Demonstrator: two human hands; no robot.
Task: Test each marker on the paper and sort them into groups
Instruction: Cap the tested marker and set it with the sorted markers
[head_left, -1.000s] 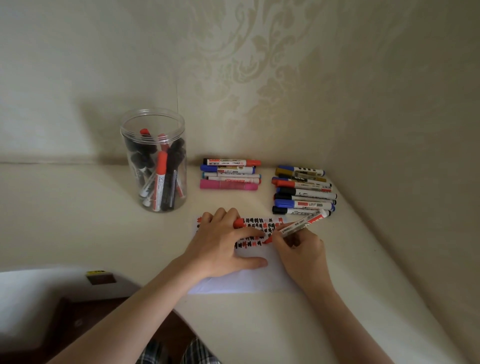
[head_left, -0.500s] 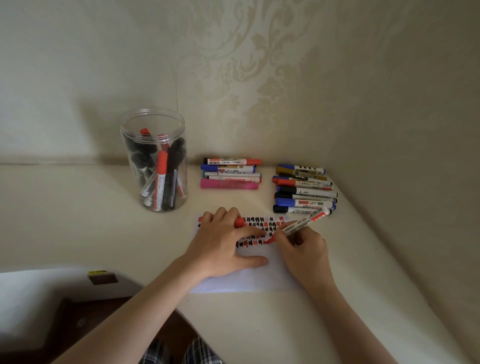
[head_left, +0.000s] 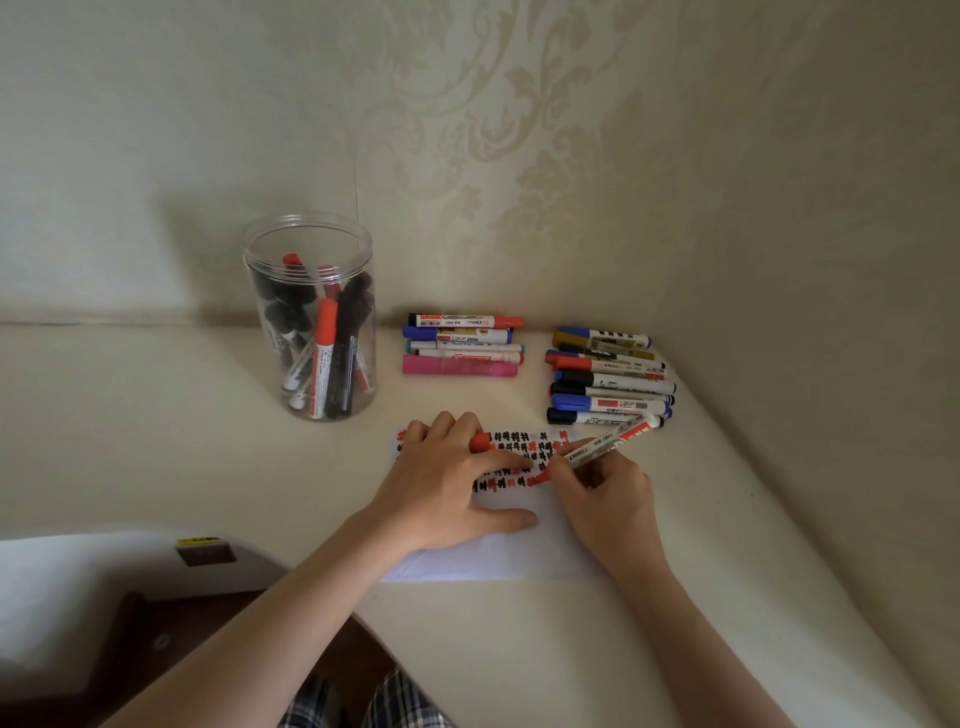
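A white paper (head_left: 498, 558) lies on the cream table, its far part covered with rows of black and red marks. My right hand (head_left: 608, 499) grips an uncapped red marker (head_left: 605, 444), tip down on the paper among the marks. My left hand (head_left: 447, 483) rests on the paper and holds the red cap (head_left: 480, 441) between its fingers, index and thumb stretched flat. A clear jar (head_left: 311, 317) of several markers stands at the back left. Two groups of markers lie behind the paper: a middle group (head_left: 462, 345) and a right group (head_left: 608, 376).
Walls close in the table at the back and on the right (head_left: 779, 260). The right group lies close to the right wall. The table edge curves at the lower left, with a white chair back (head_left: 104, 582) below it.
The marker tip has made small strokes on the paper, with the right hand shifting slightly. The left hand has stayed put.
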